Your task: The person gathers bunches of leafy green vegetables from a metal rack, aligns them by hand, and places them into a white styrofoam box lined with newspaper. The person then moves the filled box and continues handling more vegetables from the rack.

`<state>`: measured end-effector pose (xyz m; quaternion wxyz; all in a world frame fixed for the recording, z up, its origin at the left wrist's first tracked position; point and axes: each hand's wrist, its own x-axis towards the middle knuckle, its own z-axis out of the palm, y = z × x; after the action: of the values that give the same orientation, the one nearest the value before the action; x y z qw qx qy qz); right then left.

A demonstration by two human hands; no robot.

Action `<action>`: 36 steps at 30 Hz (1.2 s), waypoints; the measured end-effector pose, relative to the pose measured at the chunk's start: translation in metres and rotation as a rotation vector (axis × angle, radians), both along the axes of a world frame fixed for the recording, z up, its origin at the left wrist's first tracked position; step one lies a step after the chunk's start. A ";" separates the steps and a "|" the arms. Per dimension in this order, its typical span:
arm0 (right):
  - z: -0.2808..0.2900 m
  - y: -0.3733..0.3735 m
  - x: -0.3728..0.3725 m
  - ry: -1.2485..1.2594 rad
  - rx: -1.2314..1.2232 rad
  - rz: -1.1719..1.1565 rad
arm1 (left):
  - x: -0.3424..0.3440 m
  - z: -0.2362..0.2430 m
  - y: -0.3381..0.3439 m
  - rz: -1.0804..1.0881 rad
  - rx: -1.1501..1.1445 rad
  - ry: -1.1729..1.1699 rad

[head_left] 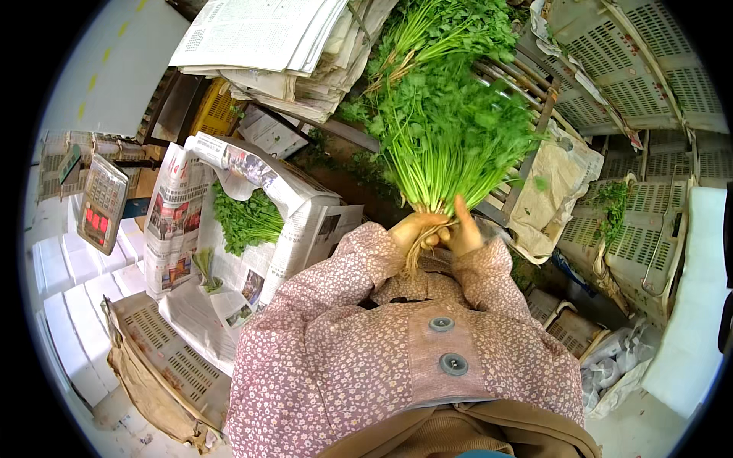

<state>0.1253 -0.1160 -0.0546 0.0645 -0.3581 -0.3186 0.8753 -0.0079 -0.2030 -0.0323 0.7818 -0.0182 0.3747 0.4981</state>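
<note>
A large bunch of coriander (450,145) fans out away from me, its leafy tops slightly blurred. Both hands grip it at the root end, close to my body. My left hand (414,230) is closed round the left side of the stem bases. Against the right side, my right hand (464,235) is closed too, its thumb pointing up along the stems. Pale roots (414,256) hang down between the two hands. Just beyond, more coriander (458,30) lies on a slatted rack (544,114), partly covered by the held bunch.
To the left, a newspaper-lined crate (309,229) holds more greens (246,219). A stack of newspapers (259,38) rises at the far left, near a scale with a keypad (104,200). Plastic crates (626,69) stand at the right. An empty-looking crate (164,351) sits at the lower left.
</note>
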 end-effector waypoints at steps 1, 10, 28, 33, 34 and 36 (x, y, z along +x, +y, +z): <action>0.024 -0.010 -0.001 -0.056 -0.031 0.019 | 0.002 -0.010 -0.004 -0.039 0.015 0.013; 0.005 -0.004 -0.032 0.156 -0.237 0.269 | -0.021 -0.019 -0.008 -0.382 0.137 0.066; 0.056 0.023 0.033 0.305 -0.632 -0.046 | -0.160 0.031 0.271 -1.123 0.721 2.443; 0.137 0.041 0.146 0.245 -0.511 -0.083 | -0.228 -0.023 0.266 -0.701 0.808 2.587; 0.157 0.044 0.164 0.172 -0.486 -0.112 | -0.228 -0.028 0.268 -0.638 0.832 2.593; 0.194 0.053 0.192 0.143 -0.287 -0.139 | -0.222 -0.031 0.279 -0.604 0.942 2.576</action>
<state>0.3172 -0.0635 0.1390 0.0952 -0.3218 -0.1594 0.9284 -0.2298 0.0764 -0.0634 -0.0976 0.7855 0.6084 0.0572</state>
